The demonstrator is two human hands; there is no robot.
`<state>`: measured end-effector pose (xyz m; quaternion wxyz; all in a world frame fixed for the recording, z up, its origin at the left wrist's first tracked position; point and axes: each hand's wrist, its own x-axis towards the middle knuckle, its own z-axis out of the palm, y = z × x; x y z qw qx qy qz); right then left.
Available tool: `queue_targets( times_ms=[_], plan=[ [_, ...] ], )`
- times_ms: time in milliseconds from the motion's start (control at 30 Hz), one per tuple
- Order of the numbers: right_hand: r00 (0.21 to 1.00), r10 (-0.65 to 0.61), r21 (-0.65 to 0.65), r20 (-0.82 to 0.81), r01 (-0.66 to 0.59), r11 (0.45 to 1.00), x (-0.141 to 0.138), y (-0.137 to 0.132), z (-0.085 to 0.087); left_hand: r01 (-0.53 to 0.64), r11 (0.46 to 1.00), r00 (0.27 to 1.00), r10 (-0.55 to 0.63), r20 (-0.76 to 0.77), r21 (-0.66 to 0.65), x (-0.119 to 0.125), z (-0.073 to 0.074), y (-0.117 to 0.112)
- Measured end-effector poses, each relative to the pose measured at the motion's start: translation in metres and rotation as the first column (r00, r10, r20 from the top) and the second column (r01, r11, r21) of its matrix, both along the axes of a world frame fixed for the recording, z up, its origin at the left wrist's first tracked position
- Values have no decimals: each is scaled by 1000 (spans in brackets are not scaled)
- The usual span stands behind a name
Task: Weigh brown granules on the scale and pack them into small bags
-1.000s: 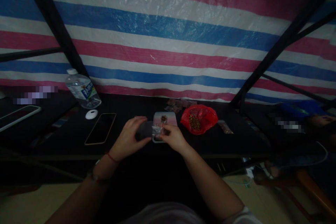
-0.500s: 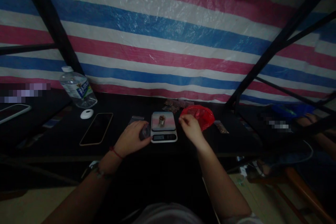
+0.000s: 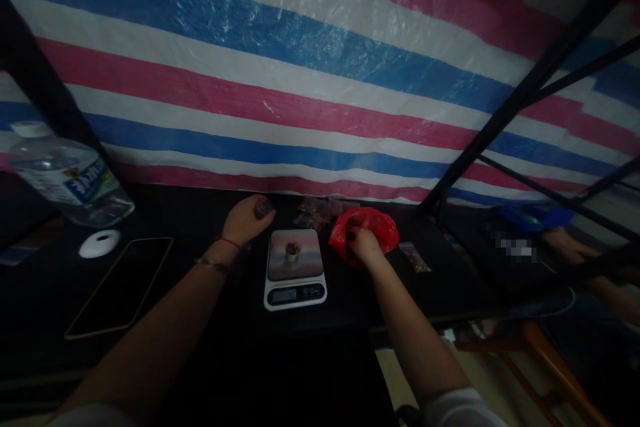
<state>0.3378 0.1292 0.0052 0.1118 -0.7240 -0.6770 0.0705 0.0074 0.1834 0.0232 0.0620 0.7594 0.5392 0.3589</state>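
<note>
My left hand (image 3: 243, 220) is curled behind and left of the scale, closed on a small dark round object (image 3: 263, 208) that shows at the thumb. A white digital kitchen scale (image 3: 296, 300) stands in the middle of the dark table. On its plate sits a small round metal cup (image 3: 293, 251) with brownish bits in it. My right hand (image 3: 367, 248) reaches into an open red plastic bag (image 3: 387, 230) just right of the scale. The bag hides its fingers, so whether they grip anything cannot be seen.
Small clear bags of brown bits (image 3: 315, 212) lie behind the scale, and another small bag (image 3: 414, 257) lies right of the red bag. At left are a phone (image 3: 120, 287), a white case (image 3: 100, 243) and a plastic bottle (image 3: 70, 180). Another person's arm (image 3: 575, 247) shows far right.
My left hand has moved from beside the scale to farther back, still around the dark object. My right hand has gone from the red bag's edge into it. The view has shifted and come closer.
</note>
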Motion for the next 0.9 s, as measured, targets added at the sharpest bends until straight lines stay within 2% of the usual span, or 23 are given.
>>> queue_targets(
  times_ms=[133, 267, 433, 567, 633, 700, 733, 800, 867, 900],
  plan=[
    [1000, 14, -9, 21, -13, 1000, 2, 25, 5, 45, 999, 999, -45, 18, -20, -6, -18, 7],
    [1000, -5, 3, 25, 5, 1000, 8, 35, 11, 118, 990, 992, -114, 56, -76, -13, -25, 5],
    [1000, -14, 10, 9, 14, 1000, 12, 31, 11, 253, 953, 963, -231, 141, -168, -10, -27, 2],
    [999, -44, -8, 11, 44, 999, 13, 23, 14, 269, 947, 957, -244, 156, -173, -7, -28, 3],
    [999, -53, 26, -10, 53, 998, 15, 15, 23, 269, 948, 958, -245, 148, -169, -8, -28, 4],
    [997, -49, 107, -56, 55, 993, 11, 5, 39, 279, 946, 956, -257, 143, -166, -8, -28, 5],
    [995, -31, 158, -96, 46, 986, 6, 0, 49, 289, 942, 953, -267, 144, -169, -8, -28, 5],
    [973, 104, 242, -207, -53, 969, -15, -9, 68, 316, 931, 945, -291, 151, -183, -8, -28, 5],
    [906, 333, 287, -263, -256, 923, -46, -14, 83, 334, 922, 939, -307, 155, -197, -6, -28, 5],
    [845, 468, 282, -259, -397, 873, -63, -16, 87, 339, 920, 938, -313, 153, -199, -5, -27, 5]
  ],
)
